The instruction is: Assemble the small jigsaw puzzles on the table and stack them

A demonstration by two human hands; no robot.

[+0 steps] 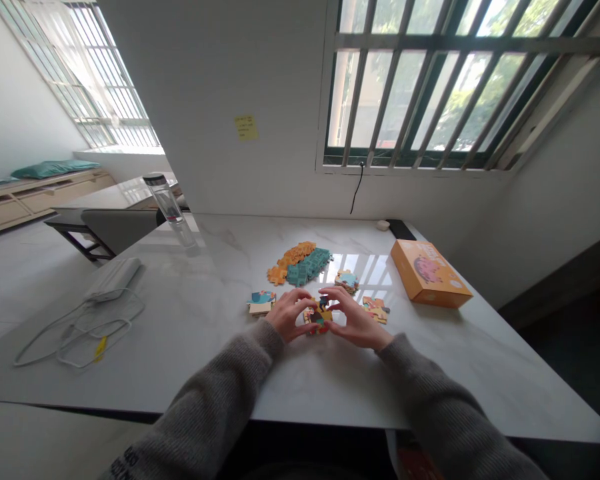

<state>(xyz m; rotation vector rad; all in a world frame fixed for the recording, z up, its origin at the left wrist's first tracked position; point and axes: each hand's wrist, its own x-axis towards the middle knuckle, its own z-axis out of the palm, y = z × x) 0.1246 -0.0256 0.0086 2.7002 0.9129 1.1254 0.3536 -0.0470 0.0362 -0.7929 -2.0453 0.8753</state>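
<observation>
Both hands meet over a small cluster of colourful puzzle pieces (319, 315) on the white marble table (190, 347). My left hand (290, 315) curls its fingers onto the left side of the cluster. My right hand (353, 317) pinches the cluster's top and right edge. More small groups of pieces lie close by: one to the left (261, 301), one behind (347, 280), one to the right (377, 309). A heap of orange and teal pieces (300, 264) lies farther back.
An orange puzzle box (429, 273) lies at the right. A clear water bottle (167, 202) stands at the back left. A white power adapter (114, 279) with a looped white cable (87, 333) lies at the left. A chair (105, 230) is beside the table's far left edge.
</observation>
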